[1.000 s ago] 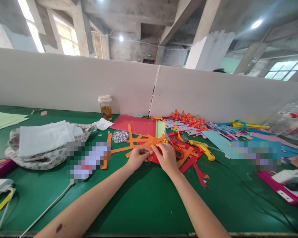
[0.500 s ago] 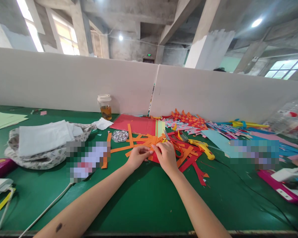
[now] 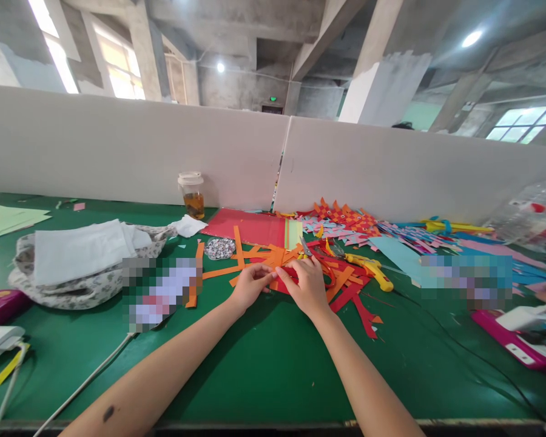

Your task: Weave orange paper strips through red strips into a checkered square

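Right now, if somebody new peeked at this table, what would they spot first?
Probably the bright orange paper strips, fanned out across the middle of the green table, with the left hand and right hand close together at their near side. Next might come the yellow-handled tool, just right of the hands, and the spiky red-and-orange paper pieces heaped behind it, near the pale partition.

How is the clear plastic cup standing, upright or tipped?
Upright: the clear plastic cup has its white lid on top, amber contents low inside.
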Tool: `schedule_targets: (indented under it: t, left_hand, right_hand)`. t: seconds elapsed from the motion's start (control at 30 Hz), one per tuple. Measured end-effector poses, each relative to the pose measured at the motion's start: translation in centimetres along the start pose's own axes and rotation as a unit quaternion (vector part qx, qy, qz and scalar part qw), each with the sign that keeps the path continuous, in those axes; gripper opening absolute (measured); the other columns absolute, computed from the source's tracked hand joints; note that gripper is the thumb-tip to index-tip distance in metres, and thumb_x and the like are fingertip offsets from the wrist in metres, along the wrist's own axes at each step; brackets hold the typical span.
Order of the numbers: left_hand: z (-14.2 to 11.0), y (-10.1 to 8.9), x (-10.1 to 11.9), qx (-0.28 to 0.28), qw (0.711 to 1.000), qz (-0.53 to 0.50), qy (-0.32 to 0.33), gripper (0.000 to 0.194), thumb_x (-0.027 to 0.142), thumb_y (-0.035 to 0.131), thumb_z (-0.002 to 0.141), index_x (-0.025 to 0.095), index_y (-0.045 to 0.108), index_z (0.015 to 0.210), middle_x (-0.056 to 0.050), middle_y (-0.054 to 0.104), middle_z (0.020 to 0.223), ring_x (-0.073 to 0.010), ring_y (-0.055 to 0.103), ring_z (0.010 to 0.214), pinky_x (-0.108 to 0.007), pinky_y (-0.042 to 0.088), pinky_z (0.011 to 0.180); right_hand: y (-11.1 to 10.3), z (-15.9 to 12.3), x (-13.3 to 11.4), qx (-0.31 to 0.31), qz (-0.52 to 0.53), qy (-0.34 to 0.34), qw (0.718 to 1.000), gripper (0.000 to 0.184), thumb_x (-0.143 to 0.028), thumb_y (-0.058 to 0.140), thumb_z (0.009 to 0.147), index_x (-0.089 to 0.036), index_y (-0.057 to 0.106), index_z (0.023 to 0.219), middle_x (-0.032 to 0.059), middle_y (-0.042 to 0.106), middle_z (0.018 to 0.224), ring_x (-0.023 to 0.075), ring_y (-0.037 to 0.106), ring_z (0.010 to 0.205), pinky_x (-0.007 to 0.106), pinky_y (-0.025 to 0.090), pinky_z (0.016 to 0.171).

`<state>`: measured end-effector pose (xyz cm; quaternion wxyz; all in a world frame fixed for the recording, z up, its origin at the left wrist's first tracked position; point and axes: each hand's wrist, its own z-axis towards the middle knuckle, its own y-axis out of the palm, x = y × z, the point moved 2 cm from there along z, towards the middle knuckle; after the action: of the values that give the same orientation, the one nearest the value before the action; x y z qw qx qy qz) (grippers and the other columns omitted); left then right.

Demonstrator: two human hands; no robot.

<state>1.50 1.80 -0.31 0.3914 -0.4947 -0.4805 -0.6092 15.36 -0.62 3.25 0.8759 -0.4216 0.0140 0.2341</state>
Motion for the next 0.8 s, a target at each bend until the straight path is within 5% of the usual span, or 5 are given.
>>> schedule_targets:
  t: [0.8]
  left_hand:
    - [-0.14, 0.11, 0.1, 0.013, 1.0, 0.002, -0.028, 0.039, 0.043, 0.076, 0.05, 0.013, 0.061, 0.069, -0.001, 0.061, 0.06, -0.0094, 0.055, 0.055, -0.019, 0.045, 0.048]
  right_hand:
    - [-0.29, -0.11, 0.27, 0.017, 0.039, -0.011, 0.999, 0.018, -0.03, 0.046, 0.085, -0.021, 0.054, 0.072, 0.0, 0.064, 0.073, 0.0167, 0.054, 0.075, 0.042, 0.023, 0.097]
